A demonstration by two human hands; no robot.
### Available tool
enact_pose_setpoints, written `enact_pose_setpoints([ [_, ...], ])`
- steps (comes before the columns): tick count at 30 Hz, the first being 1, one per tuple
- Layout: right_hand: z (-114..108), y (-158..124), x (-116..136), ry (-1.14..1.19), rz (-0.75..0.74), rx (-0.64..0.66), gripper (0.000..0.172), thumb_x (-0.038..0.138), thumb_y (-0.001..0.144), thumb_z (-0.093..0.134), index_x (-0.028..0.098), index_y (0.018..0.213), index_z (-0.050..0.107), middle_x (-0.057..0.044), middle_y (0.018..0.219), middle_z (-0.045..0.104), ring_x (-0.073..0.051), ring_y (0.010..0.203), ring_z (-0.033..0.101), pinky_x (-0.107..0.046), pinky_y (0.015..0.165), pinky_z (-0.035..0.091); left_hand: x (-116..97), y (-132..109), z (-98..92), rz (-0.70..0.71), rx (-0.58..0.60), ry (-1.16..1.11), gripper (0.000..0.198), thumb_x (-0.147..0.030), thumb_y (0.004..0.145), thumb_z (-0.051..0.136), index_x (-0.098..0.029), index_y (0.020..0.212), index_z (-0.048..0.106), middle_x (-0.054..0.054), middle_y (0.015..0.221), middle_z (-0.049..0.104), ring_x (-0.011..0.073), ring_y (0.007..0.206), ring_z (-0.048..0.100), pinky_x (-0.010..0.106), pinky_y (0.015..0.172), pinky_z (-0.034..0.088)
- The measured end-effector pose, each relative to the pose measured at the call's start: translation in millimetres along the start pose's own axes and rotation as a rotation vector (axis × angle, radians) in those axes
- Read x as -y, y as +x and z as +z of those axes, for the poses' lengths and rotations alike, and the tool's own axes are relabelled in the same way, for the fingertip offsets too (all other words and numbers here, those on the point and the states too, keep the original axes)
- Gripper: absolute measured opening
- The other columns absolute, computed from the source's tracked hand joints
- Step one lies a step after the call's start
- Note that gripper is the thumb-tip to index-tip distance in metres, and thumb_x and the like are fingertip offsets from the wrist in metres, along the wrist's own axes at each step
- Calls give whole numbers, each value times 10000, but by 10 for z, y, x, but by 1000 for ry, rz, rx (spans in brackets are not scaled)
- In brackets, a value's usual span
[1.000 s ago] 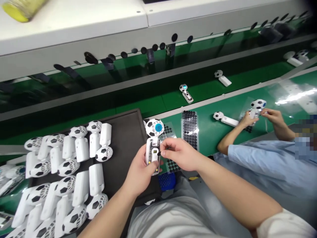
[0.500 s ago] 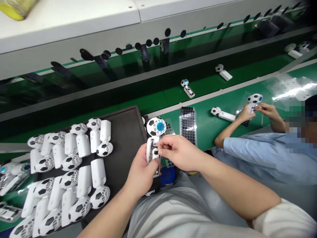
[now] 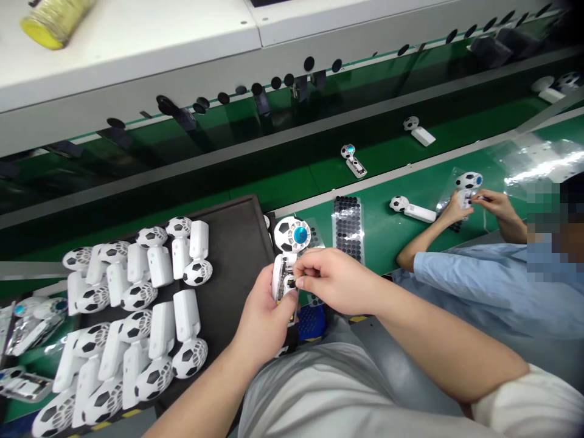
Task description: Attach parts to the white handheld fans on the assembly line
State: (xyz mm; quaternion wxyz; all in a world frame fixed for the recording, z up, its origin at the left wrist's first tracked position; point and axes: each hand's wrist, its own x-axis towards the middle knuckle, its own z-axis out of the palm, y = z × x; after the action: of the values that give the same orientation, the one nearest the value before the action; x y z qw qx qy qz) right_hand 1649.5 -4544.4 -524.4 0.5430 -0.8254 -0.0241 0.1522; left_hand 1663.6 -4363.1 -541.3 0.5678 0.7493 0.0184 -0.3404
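The left hand (image 3: 262, 322) clenches a white plastic device with a black-and-white football-patterned head (image 3: 285, 243), held beside a black tray (image 3: 239, 243); the right hand (image 3: 333, 280) pinches at its open back, grasping something hidden.

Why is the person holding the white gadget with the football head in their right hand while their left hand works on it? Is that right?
Not quite. The left hand holds the white gadget with the football head, and the right hand works on it. The head view shows this.
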Motion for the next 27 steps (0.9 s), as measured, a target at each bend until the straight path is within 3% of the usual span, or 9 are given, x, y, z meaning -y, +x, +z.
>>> enact_pose_setpoints([
  [13, 43, -55, 45, -77, 5, -39, 179, 65, 817, 640, 192, 694, 612, 53, 669, 512, -99, 621, 464, -247, 587, 318, 35, -61, 14, 30, -22, 82, 358, -311, 842, 569, -216, 1185, 534, 7, 861, 661, 181, 706, 611, 328, 713, 507],
  [21, 216, -109, 31, -59, 23, -193, 171, 80, 800, 675, 192, 694, 602, 36, 685, 530, -127, 678, 506, -256, 627, 354, 87, -92, 37, 69, -91, 128, 399, -285, 830, 585, -224, 1223, 555, 41, 1025, 673, 221, 852, 642, 354, 792, 514],
  [27, 307, -152, 14, -31, 46, -266, 162, 83, 788, 685, 196, 697, 616, 29, 693, 539, -135, 680, 520, -265, 634, 367, 94, -126, 48, 82, -136, 60, 459, -246, 765, 651, -198, 1217, 590, 57, 1032, 689, 226, 845, 646, 332, 754, 521],
])
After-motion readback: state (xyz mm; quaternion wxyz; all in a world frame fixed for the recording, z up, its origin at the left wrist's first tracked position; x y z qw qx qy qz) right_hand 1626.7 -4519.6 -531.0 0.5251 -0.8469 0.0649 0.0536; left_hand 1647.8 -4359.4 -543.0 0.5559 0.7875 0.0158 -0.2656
